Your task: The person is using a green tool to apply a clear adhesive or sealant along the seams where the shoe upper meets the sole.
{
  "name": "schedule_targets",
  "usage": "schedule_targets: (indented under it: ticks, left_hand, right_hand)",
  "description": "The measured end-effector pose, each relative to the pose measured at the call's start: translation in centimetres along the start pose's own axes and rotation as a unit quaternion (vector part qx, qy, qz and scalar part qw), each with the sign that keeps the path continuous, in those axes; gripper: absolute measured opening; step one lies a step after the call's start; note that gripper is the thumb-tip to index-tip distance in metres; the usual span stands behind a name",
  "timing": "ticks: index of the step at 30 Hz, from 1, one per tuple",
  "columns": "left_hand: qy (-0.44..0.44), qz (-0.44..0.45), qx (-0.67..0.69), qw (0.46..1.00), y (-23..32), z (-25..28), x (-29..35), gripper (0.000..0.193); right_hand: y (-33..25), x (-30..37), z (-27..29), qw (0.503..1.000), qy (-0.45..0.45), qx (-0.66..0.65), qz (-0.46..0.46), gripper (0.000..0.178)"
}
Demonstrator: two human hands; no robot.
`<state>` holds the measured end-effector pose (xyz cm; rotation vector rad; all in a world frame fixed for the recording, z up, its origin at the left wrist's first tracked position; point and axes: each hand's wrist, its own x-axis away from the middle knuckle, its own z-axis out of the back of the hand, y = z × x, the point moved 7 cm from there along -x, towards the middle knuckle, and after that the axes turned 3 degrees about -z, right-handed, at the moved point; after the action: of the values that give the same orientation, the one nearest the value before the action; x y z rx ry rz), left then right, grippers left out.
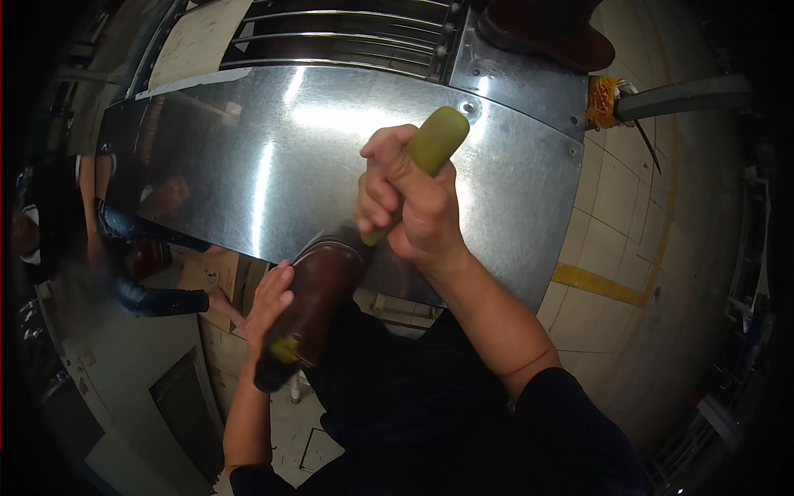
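My left hand [269, 302] is on the side of a dark brown leather boot [322, 285], its fingers lying along the leather. The boot is held at a slant at the near edge of the metal table [331, 149]. A yellow-green patch shows at its lower, dark end, which is slightly blurred. My right hand [409, 194] is wrapped round a long, olive-green bar with rounded ends [442, 136]. The bar's lower end is close to the boot's upper end; whether they touch I cannot tell.
Metal rails [339, 35] run along the table's far side. Another brown boot [550, 37] stands at the far right, above an orange-yellow wrapper [605, 101] on a grey bar [682, 97]. At the left, a co-worker's hand [225, 306] is beside a cardboard box [211, 277].
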<state>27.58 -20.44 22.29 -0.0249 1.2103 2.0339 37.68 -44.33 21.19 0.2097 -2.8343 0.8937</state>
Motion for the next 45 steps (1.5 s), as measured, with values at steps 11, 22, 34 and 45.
schedule_targets:
  ticks: [11,22,34,45]
  left_hand:
    - [0.029,0.012,-0.085,0.996,1.0,0.0,1.3,0.031]
    - [0.034,0.012,-0.101,0.994,1.9,-0.1,0.9,0.036]
    - [0.061,0.001,-0.071,0.996,0.8,0.6,0.5,0.034]
    - [0.061,-0.006,-0.063,0.996,0.5,0.1,0.0,0.031]
  right_hand:
    - [2.2,-0.8,-1.1,0.997,0.007,-0.022,-0.071,0.034]
    - [3.1,-0.7,-1.7,0.992,-0.07,-0.073,-0.079,0.035]
    - [1.3,0.4,-0.6,0.999,0.013,-0.047,-0.006,0.038]
    - [2.0,0.1,-2.4,1.0,-0.011,0.02,-0.006,0.029]
